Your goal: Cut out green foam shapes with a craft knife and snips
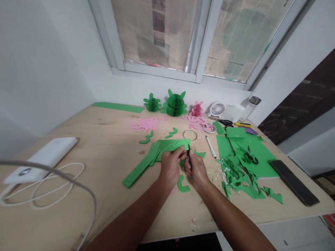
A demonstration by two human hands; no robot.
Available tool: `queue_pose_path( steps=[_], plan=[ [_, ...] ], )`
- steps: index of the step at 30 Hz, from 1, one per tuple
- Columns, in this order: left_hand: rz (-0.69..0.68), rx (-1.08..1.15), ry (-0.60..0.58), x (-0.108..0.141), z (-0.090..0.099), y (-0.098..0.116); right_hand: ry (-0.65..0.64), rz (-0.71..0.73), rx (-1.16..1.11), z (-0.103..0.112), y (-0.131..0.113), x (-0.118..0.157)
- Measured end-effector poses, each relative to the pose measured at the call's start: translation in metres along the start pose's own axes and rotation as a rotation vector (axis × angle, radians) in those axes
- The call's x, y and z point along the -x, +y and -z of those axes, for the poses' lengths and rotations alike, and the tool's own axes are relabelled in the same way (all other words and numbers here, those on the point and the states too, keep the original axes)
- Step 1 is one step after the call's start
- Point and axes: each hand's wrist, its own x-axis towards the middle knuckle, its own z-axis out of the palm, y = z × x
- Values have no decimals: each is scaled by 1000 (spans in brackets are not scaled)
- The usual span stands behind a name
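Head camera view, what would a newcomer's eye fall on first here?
Probably the large green paper figure, standing at the back near the wall between a smaller green figure and a pink figure. Next, near the center, the left hand holds green paper strips while the right hand grips a dark tool. Then the green scraps heaped to the right.

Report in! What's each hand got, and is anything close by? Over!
Left hand: pinching layered green paper strip. Right hand: gripping slim black tool, tip by strip's right end. Close by: curved green paper cut-out, lying between the wrists.
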Motion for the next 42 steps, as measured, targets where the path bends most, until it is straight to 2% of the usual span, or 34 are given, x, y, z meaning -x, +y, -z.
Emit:
queue_pose_path(
  steps=[17, 42],
  plan=[
    [7, 19, -27, 0, -1, 0, 20, -8, 12, -2, -2, 1],
    [-29, -100, -17, -1, -1, 1, 31, 1, 36, -6, -2, 4]
  ],
)
